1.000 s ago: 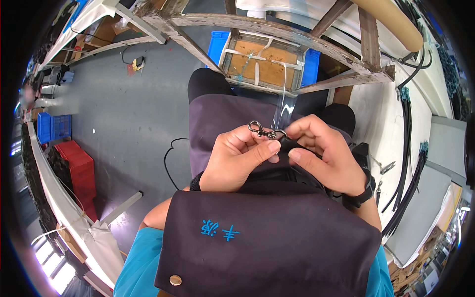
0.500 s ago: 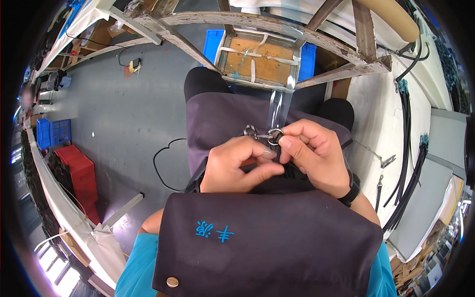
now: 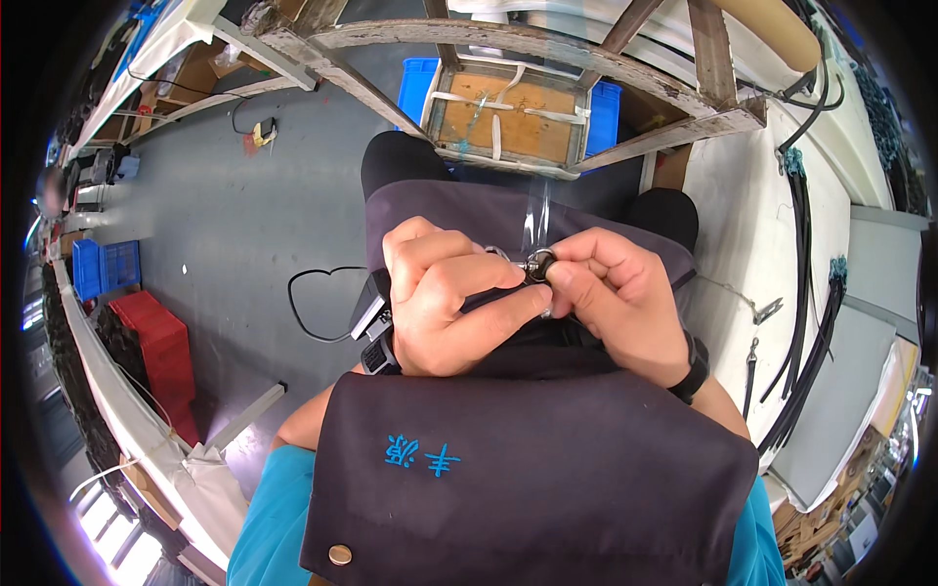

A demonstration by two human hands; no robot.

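Over the dark apron on my lap (image 3: 445, 210), my two hands meet at a silvery metal snap hook with a round ring (image 3: 539, 262). My right hand (image 3: 630, 308) pinches the ring between thumb and fingertips, together with what looks like a black strap end. From the other side, my left hand (image 3: 445, 298) closes thumb and forefinger against the hook, its other fingers curled. Its fingers cover most of the hook, so only bits of metal show. Below the fingertips, dark material hangs, hard to tell apart from the apron.
Ahead stands a worn wooden frame (image 3: 508, 39) with a strapped wooden board (image 3: 508, 112) between blue crates (image 3: 603, 117). Black straps (image 3: 801, 264) hang over the white surface at the right, near a metal clip (image 3: 767, 311). Red crates (image 3: 156, 352) stand at the left.
My left hand has risen and turned, its back now uppermost, and its fingers have come over the snap hook. The right hand keeps its pinch on the ring almost in place.
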